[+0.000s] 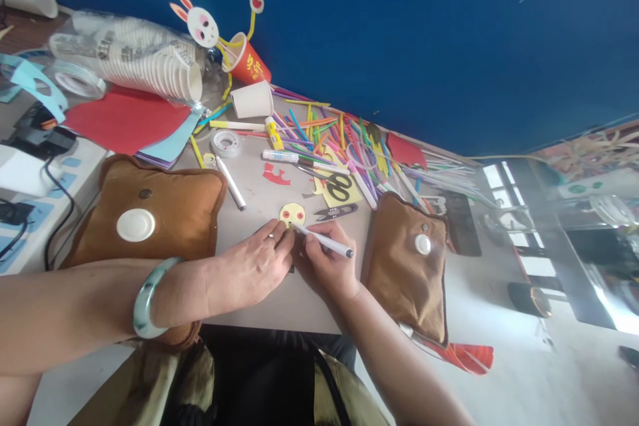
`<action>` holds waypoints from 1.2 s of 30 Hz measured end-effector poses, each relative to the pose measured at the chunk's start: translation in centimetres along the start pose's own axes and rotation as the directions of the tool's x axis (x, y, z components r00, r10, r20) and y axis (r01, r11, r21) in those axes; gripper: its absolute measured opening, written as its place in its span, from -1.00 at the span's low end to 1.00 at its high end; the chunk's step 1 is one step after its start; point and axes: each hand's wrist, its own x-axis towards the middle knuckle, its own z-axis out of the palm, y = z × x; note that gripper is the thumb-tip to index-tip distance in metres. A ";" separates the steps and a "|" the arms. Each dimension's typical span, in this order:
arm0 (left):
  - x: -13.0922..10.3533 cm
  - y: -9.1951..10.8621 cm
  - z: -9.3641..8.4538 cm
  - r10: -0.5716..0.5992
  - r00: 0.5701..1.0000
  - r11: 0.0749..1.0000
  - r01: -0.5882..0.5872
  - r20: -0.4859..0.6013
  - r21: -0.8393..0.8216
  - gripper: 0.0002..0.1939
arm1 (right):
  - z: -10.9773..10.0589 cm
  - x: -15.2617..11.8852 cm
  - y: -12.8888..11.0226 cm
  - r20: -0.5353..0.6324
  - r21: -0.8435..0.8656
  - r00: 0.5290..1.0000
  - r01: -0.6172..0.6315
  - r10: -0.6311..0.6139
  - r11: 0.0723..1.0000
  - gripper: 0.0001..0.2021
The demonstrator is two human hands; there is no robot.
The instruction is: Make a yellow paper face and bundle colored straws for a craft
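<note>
A small yellow paper disc point(293, 214) with pink eye shapes lies flat on the table in front of me. My left hand point(254, 263), with a ring and a jade-like bangle, lies palm down, fingers stretched out and their tips on the disc's lower left edge; its thumb is hidden. In my right hand point(332, 259) is a white marker pen point(329, 243), gripped between thumb and fingers, its tip at the disc's lower part. Just right of the disc are thread snips point(337, 212). Black-handled scissors point(339, 186) rest on yellow paper scraps behind them.
Brown cushion-like warmers point(164, 200) flank my hands, the other point(409, 273) at right. Behind lie a capped marker point(230, 183), a tape roll point(225, 143), a red paper scrap point(276, 174) and colourful pipe cleaners point(314, 126). A rabbit-faced figure stands in a red cup point(254, 63).
</note>
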 end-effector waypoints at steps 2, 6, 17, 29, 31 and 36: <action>0.0 0.0 0.0 -0.004 1.000 1.000 0.004 -0.014 0.006 -0.63 | 0.0 0.0 -0.1 0.002 -0.007 1.000 0.002 -0.002 1.000 -0.93; 0.0 0.1 0.1 0.002 1.000 1.000 -0.001 -0.025 0.030 -0.61 | 0.0 0.0 -0.1 0.001 -0.009 1.000 0.020 -0.020 1.000 -0.92; 0.2 -0.2 -0.3 0.016 1.000 0.999 -0.016 -0.014 0.036 -0.70 | 0.0 0.1 0.3 -0.033 -0.023 0.997 0.065 -0.066 0.998 -0.94; 0.4 -0.3 -0.7 0.012 1.000 0.999 -0.013 0.023 0.046 -0.73 | 0.1 0.1 0.7 -0.092 -0.021 0.995 0.039 -0.041 0.999 -0.93; 0.5 -0.4 -0.9 0.009 1.000 0.999 -0.010 0.027 0.047 -0.75 | 0.1 0.1 0.6 -0.100 -0.013 0.994 0.039 -0.040 0.999 -0.94; 0.4 -0.4 -0.7 0.028 1.000 0.999 -0.029 0.009 0.045 -0.75 | 0.0 -0.1 0.9 -0.171 -0.001 0.983 0.072 -0.071 0.997 -0.94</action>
